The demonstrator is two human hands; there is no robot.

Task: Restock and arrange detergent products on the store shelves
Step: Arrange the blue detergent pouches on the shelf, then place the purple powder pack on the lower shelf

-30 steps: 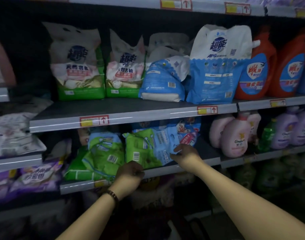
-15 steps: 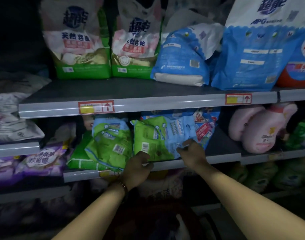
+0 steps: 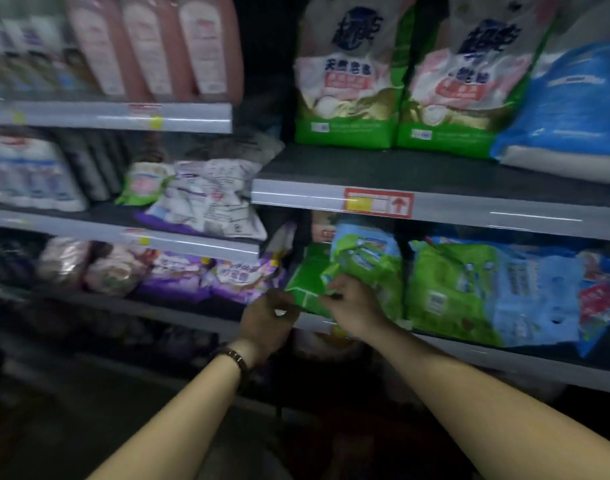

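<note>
Both hands are on the green bag (image 3: 362, 268) at the shelf (image 3: 504, 355) lip: right hand (image 3: 353, 306) pinches its crumpled front corner, left hand (image 3: 267, 318) curls on the lower edge. It's floppy, so it'll probably slide off the edge or drag the neighbouring bag (image 3: 452, 292).

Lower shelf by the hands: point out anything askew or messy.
The green bags at the hands slump crumpled, overlapping, one corner past the shelf edge. The right hand touches them. On the left unit, a white bag lies flat and wrinkled.
</note>
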